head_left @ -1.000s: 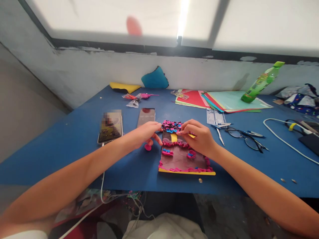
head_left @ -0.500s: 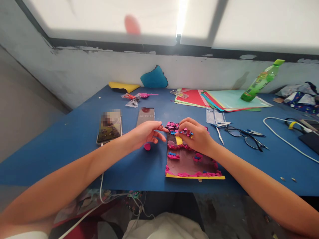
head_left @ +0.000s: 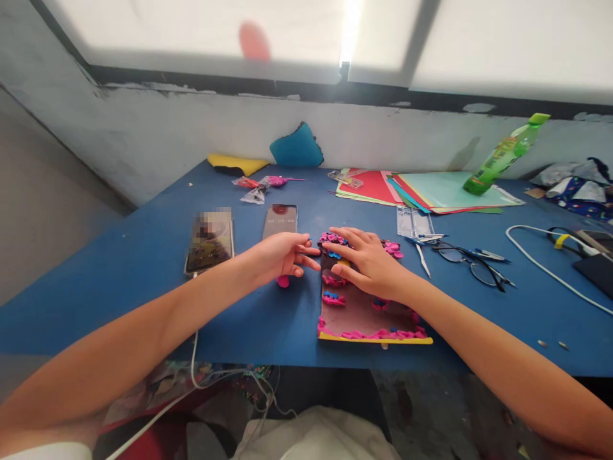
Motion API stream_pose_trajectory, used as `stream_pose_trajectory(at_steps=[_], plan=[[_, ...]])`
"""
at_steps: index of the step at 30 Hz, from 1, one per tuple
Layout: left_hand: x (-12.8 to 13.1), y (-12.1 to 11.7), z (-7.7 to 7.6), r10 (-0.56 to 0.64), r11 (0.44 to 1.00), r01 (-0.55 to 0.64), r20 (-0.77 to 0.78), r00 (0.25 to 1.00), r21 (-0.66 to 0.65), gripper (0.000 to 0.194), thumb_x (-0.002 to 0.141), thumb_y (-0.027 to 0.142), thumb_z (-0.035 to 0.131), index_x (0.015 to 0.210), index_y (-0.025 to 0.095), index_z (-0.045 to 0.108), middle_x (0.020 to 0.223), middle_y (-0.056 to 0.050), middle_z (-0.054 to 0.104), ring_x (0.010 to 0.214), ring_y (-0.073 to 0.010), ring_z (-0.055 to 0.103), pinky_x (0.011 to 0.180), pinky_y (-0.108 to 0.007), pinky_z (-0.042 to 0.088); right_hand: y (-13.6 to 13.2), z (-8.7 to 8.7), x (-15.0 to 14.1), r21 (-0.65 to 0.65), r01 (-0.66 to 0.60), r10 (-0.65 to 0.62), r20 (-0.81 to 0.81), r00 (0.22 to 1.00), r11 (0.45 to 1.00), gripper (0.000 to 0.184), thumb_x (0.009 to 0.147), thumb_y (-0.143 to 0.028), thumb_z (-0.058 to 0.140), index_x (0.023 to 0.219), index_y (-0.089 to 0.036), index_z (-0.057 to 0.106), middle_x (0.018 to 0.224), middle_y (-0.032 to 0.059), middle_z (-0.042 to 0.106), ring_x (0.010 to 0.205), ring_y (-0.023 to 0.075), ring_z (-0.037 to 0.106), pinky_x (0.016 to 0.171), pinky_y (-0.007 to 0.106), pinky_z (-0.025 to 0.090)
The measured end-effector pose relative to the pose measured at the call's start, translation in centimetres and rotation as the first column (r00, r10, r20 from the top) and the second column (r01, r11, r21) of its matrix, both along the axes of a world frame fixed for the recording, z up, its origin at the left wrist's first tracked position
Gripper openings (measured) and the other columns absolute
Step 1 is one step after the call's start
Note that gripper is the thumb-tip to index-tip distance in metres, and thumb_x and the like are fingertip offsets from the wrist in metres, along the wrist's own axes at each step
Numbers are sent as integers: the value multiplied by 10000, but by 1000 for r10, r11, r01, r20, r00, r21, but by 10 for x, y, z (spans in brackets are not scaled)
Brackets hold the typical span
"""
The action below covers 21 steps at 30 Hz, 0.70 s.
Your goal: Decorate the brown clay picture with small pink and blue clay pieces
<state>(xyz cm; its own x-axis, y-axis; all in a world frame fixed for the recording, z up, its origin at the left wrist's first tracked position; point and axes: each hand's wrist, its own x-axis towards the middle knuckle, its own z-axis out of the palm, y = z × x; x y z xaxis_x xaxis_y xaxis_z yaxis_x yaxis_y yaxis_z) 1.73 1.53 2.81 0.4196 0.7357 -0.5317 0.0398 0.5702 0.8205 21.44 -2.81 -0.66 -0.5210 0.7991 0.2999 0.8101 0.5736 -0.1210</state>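
Observation:
A brown clay-covered board (head_left: 364, 313) with pink and blue clay trim and a yellow edge lies on the blue table (head_left: 143, 268). My right hand (head_left: 366, 262) rests flat on its upper half, fingers stretched out toward the left. My left hand (head_left: 282, 252) hovers just left of the board, fingers loosely extended, above a small pink clay lump (head_left: 283, 281). Pink and blue clay flowers (head_left: 393, 248) show at the board's top beside my right hand.
Two phones (head_left: 209, 239) (head_left: 280, 221) lie at the left. Coloured paper sheets (head_left: 421, 190), a green bottle (head_left: 505, 154), glasses (head_left: 472, 263), a white cable (head_left: 546, 265) and a clear case (head_left: 414, 222) are at the right. Blue and yellow foam pieces (head_left: 297, 147) lean by the wall.
My right hand went from pinching clay at the board's top to lying flat on the board. The board shifted slightly right earlier. My left hand stayed beside it.

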Motion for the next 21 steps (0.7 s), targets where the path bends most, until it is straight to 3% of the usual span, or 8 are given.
stream_pose_trajectory(at_steps=[13,21], plan=[[6,-1,5,87,991,-82,46,995,-102,386,942,156,357,581,134,492,771,-105,679,471,-88,570,411,-176,389,0,-3,-3,-57,66,-59,107,992,996,440,950,-484,406,1291,-246,552,1480,98,401,1339,340,368,1003,580,330],[5,-5,5,97,993,-92,78,992,-72,377,959,191,360,608,135,486,837,-114,687,512,-93,588,424,-177,416,1,-1,-1,16,38,-38,-10,999,999,462,958,-477,389,1265,-172,550,1374,132,522,1260,288,449,975,478,351]])
